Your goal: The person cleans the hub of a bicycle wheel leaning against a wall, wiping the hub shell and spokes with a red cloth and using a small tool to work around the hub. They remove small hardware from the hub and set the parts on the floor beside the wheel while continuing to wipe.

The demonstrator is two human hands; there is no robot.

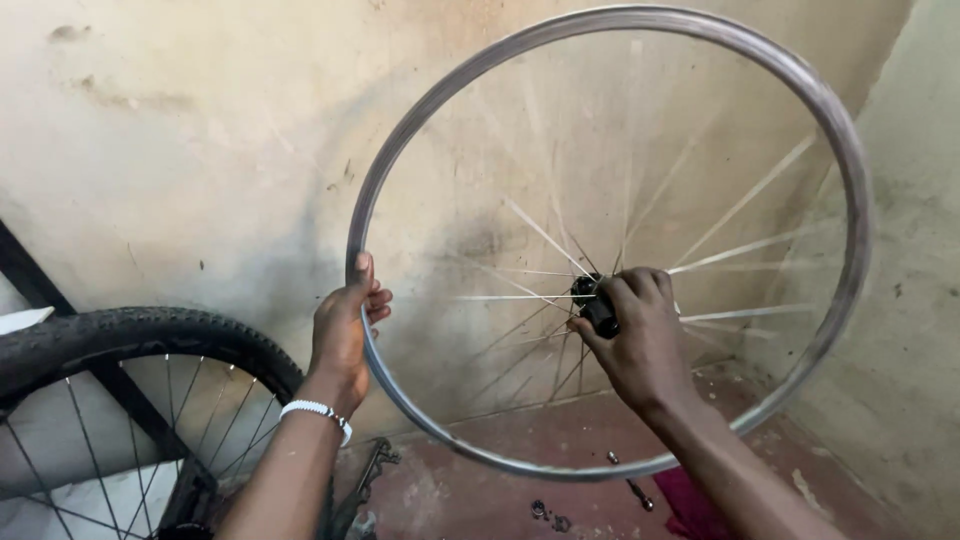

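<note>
A bare silver bicycle wheel rim [820,100] with thin spokes is held upright in front of a stained wall. Its spokes look blurred, as if turning. My left hand [345,325] grips the rim's left side, thumb on the outer edge; a white bracelet sits on that wrist. My right hand [640,335] is closed around the black hub [592,303] at the wheel's centre.
A second wheel with a black knobby tyre [130,335] stands at the lower left, by a dark diagonal bar. On the reddish floor [470,500] lie small nuts and a bolt [640,493], a dark metal part [372,470] and a magenta cloth [690,505].
</note>
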